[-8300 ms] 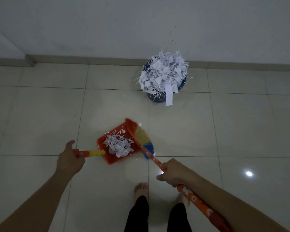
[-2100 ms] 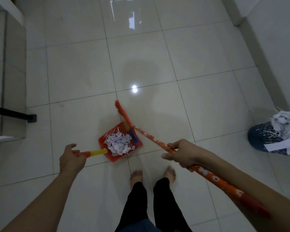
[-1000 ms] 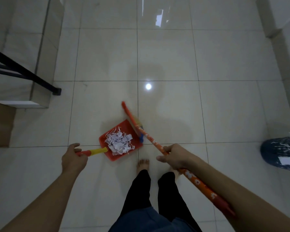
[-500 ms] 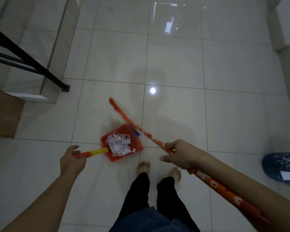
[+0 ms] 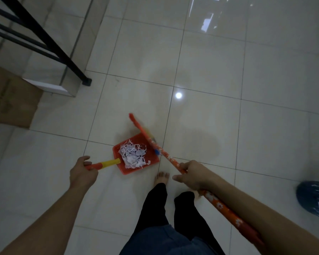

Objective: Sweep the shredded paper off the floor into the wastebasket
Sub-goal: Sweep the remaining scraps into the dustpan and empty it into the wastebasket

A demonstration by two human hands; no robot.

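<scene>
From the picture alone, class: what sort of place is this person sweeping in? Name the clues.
Probably an indoor hall or landing of a house or flat: glossy tiled floor, a black stair railing over a tiled step, and a cardboard box against it.

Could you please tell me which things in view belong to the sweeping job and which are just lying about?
Job: dustpan, shredded paper, broom, wastebasket, left hand, right hand.

Lying about: cardboard box, black railing.
</scene>
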